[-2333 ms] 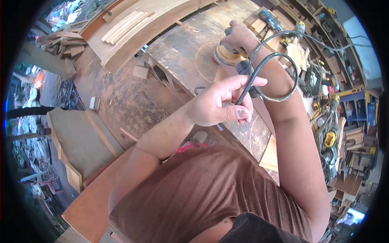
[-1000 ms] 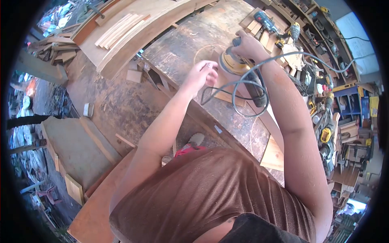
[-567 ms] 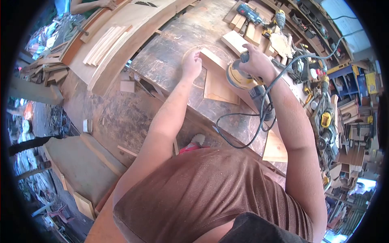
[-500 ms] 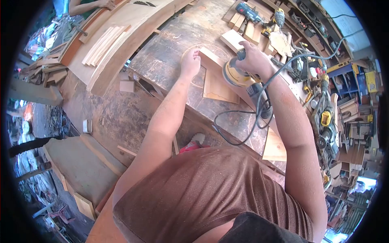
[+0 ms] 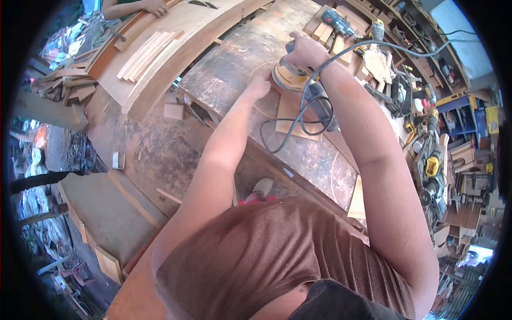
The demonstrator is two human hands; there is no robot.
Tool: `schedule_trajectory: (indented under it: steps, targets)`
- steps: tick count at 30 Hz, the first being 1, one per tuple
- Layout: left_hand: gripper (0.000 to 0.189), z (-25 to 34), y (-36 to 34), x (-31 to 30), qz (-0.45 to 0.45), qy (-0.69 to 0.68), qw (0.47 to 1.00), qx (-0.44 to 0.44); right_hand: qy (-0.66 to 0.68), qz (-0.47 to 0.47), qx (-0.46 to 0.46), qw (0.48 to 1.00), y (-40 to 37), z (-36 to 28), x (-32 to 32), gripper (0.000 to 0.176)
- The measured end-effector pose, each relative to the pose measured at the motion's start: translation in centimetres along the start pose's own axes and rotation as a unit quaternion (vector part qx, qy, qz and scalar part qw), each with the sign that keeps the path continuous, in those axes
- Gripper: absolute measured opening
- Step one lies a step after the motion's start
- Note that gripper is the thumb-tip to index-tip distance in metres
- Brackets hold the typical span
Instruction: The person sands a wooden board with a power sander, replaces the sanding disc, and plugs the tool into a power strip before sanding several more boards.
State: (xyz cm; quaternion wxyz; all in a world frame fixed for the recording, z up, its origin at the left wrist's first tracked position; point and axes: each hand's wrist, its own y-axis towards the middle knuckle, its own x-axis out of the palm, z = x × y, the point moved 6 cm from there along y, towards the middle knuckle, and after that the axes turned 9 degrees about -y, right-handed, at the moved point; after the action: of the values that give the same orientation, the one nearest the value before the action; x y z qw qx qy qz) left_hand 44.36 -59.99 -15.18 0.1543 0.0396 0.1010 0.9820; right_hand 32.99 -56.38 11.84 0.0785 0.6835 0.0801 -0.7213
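Observation:
My right hand (image 5: 310,52) is wrapped around the top of a yellow-and-grey random orbital sander (image 5: 289,80). The sander sits over the far end of a long wooden board (image 5: 337,145) on the workbench. My left hand (image 5: 260,85) is closed at that same end of the board, close beside the sander's pad; its fingertips are partly hidden. A flat pale wood panel (image 5: 298,129) lies against the board, partly covered by the sander's dark cord (image 5: 277,148). The cord loops over the bench and runs up past my right forearm.
Cordless drills (image 5: 337,24) and wood blocks (image 5: 346,56) crowd the bench's far right. Thin strips (image 5: 146,56) lie on a table at the left, where another person's hand (image 5: 156,7) rests on a board. A light wood piece (image 5: 356,200) lies near my right elbow.
My right hand and the sander have moved left along the board to its far end, close to my left hand. The cord loop has shifted left with them.

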Motion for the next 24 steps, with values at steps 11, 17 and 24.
schedule_trajectory:
  steps: [11,17,24]
  targets:
    - [0.056,4.2,-2.6,1.3,-0.023,0.074,0.993,-0.086,0.008,0.003,0.007,1.0,1.2,-1.3,0.0,0.067]
    - [0.058,5.4,-3.0,1.6,-0.013,0.014,1.0,-0.024,0.037,-0.026,0.011,0.999,-3.4,1.0,-0.4,0.077]
    - [0.038,7.4,-2.2,1.1,0.047,0.003,0.998,0.05,0.04,-0.021,0.077,0.996,-11.4,6.7,-0.1,0.076]
